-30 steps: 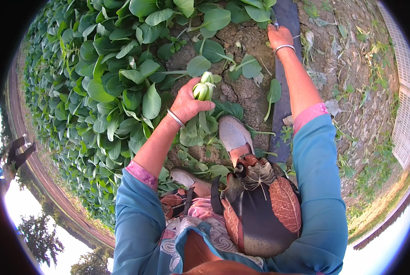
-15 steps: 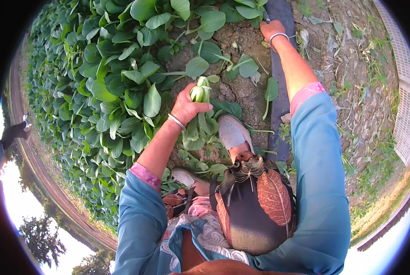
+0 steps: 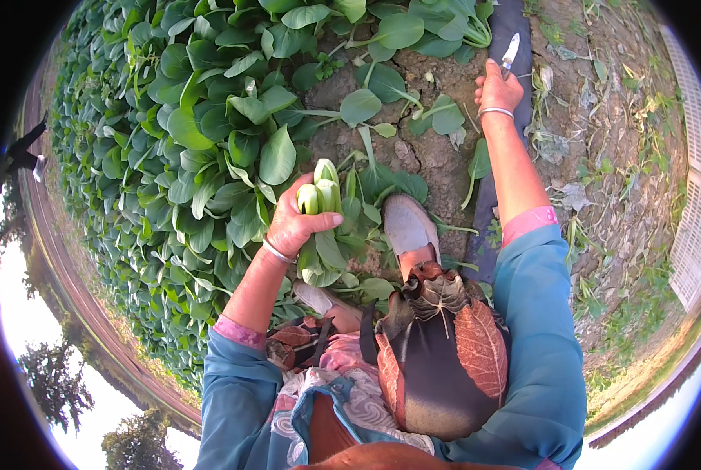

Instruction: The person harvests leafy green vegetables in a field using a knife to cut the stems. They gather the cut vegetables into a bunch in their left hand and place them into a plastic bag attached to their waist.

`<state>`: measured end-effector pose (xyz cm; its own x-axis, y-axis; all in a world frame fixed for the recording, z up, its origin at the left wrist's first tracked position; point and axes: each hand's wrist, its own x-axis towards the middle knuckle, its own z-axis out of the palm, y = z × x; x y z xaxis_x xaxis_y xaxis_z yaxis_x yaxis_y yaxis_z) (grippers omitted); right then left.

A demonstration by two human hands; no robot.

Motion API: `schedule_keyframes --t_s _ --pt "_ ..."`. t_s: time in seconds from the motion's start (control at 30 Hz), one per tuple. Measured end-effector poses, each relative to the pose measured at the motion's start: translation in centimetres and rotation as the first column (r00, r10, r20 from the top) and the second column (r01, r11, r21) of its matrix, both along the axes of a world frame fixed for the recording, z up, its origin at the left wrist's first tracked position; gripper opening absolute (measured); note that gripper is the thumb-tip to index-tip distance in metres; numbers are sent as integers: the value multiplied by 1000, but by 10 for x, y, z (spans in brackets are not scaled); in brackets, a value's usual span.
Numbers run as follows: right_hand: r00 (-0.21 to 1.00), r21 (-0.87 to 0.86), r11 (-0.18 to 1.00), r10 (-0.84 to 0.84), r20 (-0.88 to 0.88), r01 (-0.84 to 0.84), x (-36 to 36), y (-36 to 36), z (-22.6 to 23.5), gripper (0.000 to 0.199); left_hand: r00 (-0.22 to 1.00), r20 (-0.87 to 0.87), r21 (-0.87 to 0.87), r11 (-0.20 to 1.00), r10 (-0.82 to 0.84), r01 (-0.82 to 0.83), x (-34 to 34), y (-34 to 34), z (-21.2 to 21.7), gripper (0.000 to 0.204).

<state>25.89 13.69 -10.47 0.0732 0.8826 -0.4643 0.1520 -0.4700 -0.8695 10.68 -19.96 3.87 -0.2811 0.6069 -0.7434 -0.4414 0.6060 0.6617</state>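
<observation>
My left hand point(image 3: 289, 224) grips a head of bok choy point(image 3: 327, 193), its pale stem ends pointing up and its leaves hanging below the fist. Some of its leaves merge with the greens behind. Off to the right, my right hand point(image 3: 501, 94) is closed around a small knife point(image 3: 511, 52); the fingers cover most of its handle. The blade points away from me. Just beyond that hand, another bok choy point(image 3: 469, 30) lies at the edge of a dark strip point(image 3: 516, 22) along the ground, its base toward the strip.
Dense leafy plants point(image 3: 186, 129) fill the left side. Loose leaves point(image 3: 360, 107) lie on cracked soil by my shoe point(image 3: 410, 225). Wilted scraps point(image 3: 574, 196) are scattered right of the strip. White perforated crates point(image 3: 693, 239) stand at the far right. Another person is partly visible at far left.
My left hand has drawn back toward me with the bok choy, whose stem ends now show more. My right hand has come nearer and slightly right, and the knife blade now shows plainly.
</observation>
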Motion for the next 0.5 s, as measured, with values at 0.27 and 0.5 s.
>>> schedule_keyframes --t_s 0.27,0.5 --pt "955 -68 979 204 218 -193 -42 55 -2 32 996 -34 83 994 77 -74 32 -43 15 76" --pt "998 45 998 53 -38 -51 -34 8 11 29 962 -77 218 946 263 -241 26 -100 84 74"
